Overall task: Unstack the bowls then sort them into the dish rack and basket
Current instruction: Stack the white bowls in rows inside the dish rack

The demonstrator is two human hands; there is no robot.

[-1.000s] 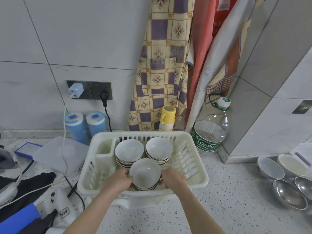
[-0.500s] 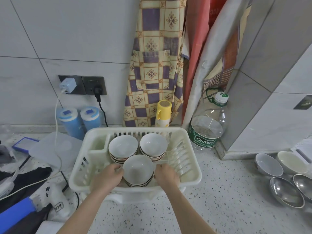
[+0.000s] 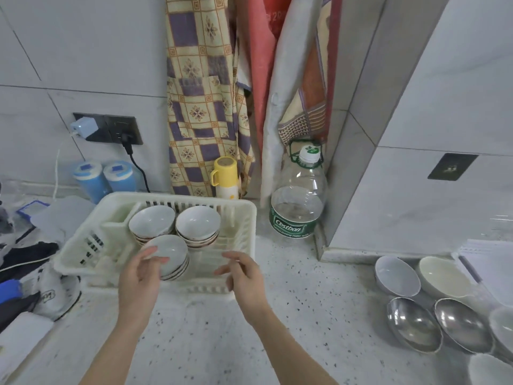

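A: Nearest the camera, what are the hands doing?

B: Left hand (image 3: 140, 276) is at the front stack of bowls (image 3: 169, 257) in the white dish rack (image 3: 83, 254); thumb and fingertips lie on the near-left rim of the top bowl, fingers loosely bent. Whether it really grips the rim, I cannot tell. Right hand (image 3: 244, 276) hangs over the rack's front edge, fingers relaxed and spread, holding nothing, clear of the stack.

A: Position of the other bowls?

B: Two more stacks stand behind the front one in the rack: back-left stack (image 3: 151, 222) and back-right stack (image 3: 197, 223), just beside each other. All three stacks sit upright, openings up.

A: Right of the rack?

B: On the speckled counter (image 3: 305, 315), well apart from the rack: two pale bowls (image 3: 397, 276) and two steel bowls (image 3: 413, 326), more cut off at the frame edge.

A: Farther back?

B: A clear water bottle (image 3: 298, 201) with green label, a yellow-capped flask (image 3: 225, 173), two blue canisters (image 3: 105, 179), and a checked apron (image 3: 202, 107) hanging on the tiled wall.
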